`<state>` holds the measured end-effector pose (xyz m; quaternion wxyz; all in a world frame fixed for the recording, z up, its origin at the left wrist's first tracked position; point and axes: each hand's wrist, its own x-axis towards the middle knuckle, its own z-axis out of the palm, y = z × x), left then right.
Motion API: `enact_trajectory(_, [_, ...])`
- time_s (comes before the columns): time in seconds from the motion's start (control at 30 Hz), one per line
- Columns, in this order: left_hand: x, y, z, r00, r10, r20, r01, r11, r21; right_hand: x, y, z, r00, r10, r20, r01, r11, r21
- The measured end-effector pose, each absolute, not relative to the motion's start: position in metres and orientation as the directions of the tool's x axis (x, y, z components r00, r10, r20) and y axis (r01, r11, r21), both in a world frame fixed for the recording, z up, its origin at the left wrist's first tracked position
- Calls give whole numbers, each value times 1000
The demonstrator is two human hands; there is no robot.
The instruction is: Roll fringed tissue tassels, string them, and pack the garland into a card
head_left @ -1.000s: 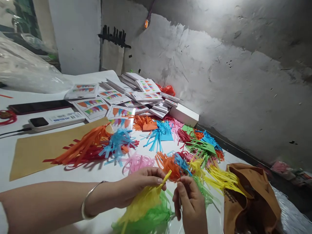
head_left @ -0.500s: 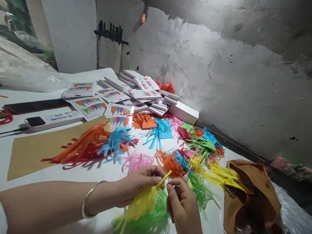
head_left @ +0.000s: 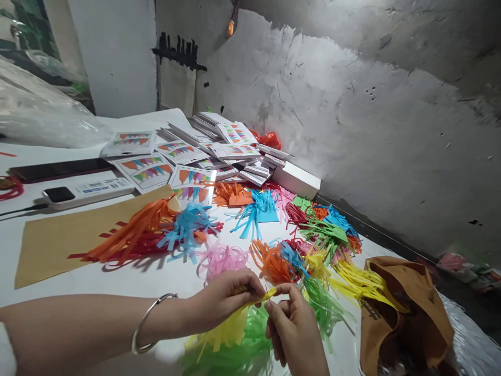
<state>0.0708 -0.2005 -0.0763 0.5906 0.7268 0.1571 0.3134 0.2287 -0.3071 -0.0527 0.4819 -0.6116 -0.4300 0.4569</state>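
A yellow paper tassel (head_left: 225, 331) hangs fringe-down from my left hand (head_left: 223, 303), whose fingers and thumb pinch its narrow twisted top. At that top's far end, my right hand (head_left: 291, 321) is closed, with the index finger and thumb meeting around the yellow tip. A thin dark line, like a needle or thread, pokes up beside the tip; its lower part is hidden. Below both hands lies a green tassel (head_left: 256, 344). Just beyond them sit a pink tassel (head_left: 223, 258) and an orange tassel (head_left: 270, 258).
Several printed cards (head_left: 144, 172) are piled at the back by a white box (head_left: 299, 180). Orange, red and blue tassels lie on brown paper (head_left: 43, 250). A phone (head_left: 58, 168) and a white device (head_left: 90, 190) are at left, a brown bag (head_left: 410, 292) at right.
My right fingers have moved up onto the yellow tip, which stuck out free before. The tassel's top has tipped lower between my hands, and the thin dark line now shows above it.
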Motion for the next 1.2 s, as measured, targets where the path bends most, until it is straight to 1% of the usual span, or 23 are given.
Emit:
enact_trajectory(0.07, [70,-199,-77,744,578,336,-117,-383,917,229,-306,-53,111,975,-193,-55,-187,-981])
enact_trajectory(0.1, [69,-199,-77,738,558,380,-107,-459,882,229,-305,-53,77,978,-193,-100,-185,-978])
enact_trajectory(0.2, [68,-198,-78,723,487,490,-106,-623,775,229,-304,-53,77,984,-158,-127,-147,-981])
enact_trajectory(0.3, [67,-198,-78,688,441,576,-150,-691,708,228,-303,-55,73,985,-156,-134,-146,-980])
enact_trajectory(0.43, [68,-198,-78,647,338,683,-231,-767,598,229,-302,-63,141,982,-123,-56,-116,-992])
enact_trajectory(0.5, [68,-198,-77,645,310,698,-239,-786,570,231,-300,-68,134,985,-113,-1,-114,-994])
enact_trajectory(0.63, [68,-199,-78,668,291,685,-189,-824,534,237,-299,-73,94,991,-94,92,-102,-990])
enact_trajectory(0.7, [68,-201,-80,680,293,672,-170,-829,533,240,-298,-73,135,991,-11,198,-38,-979])
enact_trajectory(0.77, [69,-202,-83,680,304,667,-162,-825,541,241,-297,-73,198,972,125,331,54,-942])
enact_trajectory(0.8, [70,-203,-85,683,313,660,-156,-821,550,241,-296,-74,235,953,189,363,95,-927])
enact_trajectory(0.87, [72,-203,-88,693,333,639,-141,-807,573,238,-295,-78,325,908,264,320,157,-934])
enact_trajectory(0.97, [73,-202,-91,701,358,617,-128,-787,603,231,-295,-84,416,874,251,177,193,-965])
enact_trajectory(1.07, [72,-202,-93,699,384,603,-134,-758,638,230,-296,-86,410,883,229,173,171,-970])
enact_trajectory(1.13, [71,-202,-93,715,426,555,-140,-690,710,235,-295,-86,373,908,192,156,143,-977])
enact_trajectory(1.2, [71,-202,-93,742,476,472,-154,-564,811,240,-294,-85,336,928,162,146,118,-982])
